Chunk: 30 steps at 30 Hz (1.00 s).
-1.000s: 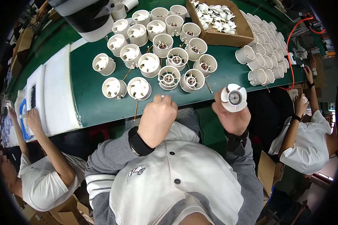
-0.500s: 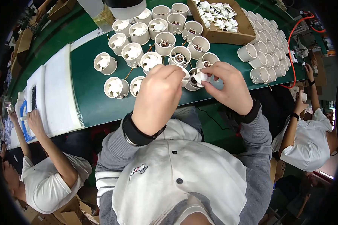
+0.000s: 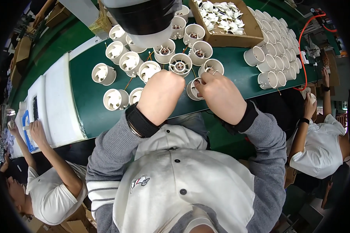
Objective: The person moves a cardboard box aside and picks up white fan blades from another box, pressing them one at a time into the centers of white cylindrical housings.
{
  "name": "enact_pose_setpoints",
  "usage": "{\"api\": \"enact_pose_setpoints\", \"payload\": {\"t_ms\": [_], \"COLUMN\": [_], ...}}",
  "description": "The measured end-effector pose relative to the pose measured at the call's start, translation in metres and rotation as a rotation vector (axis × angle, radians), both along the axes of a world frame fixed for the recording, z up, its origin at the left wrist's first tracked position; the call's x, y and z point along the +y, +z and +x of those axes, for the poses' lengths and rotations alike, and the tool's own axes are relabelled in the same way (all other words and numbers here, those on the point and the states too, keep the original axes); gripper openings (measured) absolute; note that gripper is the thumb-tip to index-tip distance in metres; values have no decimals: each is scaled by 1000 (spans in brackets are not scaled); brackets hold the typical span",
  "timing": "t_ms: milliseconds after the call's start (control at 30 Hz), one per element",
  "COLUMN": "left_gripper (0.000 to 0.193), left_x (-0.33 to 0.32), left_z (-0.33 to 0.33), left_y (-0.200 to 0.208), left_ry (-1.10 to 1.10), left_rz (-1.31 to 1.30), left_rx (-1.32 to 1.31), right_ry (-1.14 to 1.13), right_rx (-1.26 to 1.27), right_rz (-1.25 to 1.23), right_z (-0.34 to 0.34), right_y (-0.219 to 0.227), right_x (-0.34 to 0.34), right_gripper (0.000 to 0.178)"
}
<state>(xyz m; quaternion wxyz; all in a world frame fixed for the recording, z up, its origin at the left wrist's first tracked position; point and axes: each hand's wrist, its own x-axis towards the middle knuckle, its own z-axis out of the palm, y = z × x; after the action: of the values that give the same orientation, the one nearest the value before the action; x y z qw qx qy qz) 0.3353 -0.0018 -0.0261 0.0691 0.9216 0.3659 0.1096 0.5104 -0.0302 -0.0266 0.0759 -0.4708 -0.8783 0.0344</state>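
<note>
My right hand [image 3: 223,95] is bent over a white round fan housing [image 3: 191,91] at the table's near edge, its fingertips at the rim and opening. Whatever lies inside that housing is mostly covered by the hand. Just left of it, my left hand [image 3: 161,95] is curled closed with the knuckles up; its fingertips and anything in them are hidden. Beyond my hands stands a housing with a copper-coloured motor [image 3: 180,66] and no blades. To the left, a housing with a white bladed fan wheel [image 3: 102,73] is one of several such units.
A cardboard box [image 3: 231,40] of loose white fan wheels stands at the back. Rows of white housings [image 3: 274,64] lie at the right, by a red hose [image 3: 304,50]. A black and white cylindrical fixture [image 3: 144,21] hangs over the far units. People work on both sides.
My right hand has come down over the near housing, and the white fan wheel it pinched is out of sight. My left hand has lowered slightly. The view has shifted, with the overhead fixture larger.
</note>
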Motion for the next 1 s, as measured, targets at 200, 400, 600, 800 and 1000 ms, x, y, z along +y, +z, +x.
{"api": "enact_pose_setpoints", "payload": {"t_ms": [200, 400, 600, 800, 1000], "left_gripper": [2, 5, 5, 17, 19], "left_x": [-4, -7, -16, 113, 199], "left_z": [6, 6, 46, 168, 215], "left_y": [7, 5, 61, 111, 51], "left_ry": [-59, -53, -48, -43, -193], "left_rz": [138, -23, 34, 65, -72], "left_rx": [101, 6, -265, 29, 552], "right_ry": [5, 145, -101, -221, -204], "right_rx": [6, 165, 234, -93, -237], "right_rz": [-10, -168, -136, -253, -256], "right_z": [1, 30, 118, 180, 191], "right_y": [1, 20, 74, 60, 8], "right_x": [-3, 3, 30, 153, 186], "right_gripper": [13, 15, 16, 28, 26]}}
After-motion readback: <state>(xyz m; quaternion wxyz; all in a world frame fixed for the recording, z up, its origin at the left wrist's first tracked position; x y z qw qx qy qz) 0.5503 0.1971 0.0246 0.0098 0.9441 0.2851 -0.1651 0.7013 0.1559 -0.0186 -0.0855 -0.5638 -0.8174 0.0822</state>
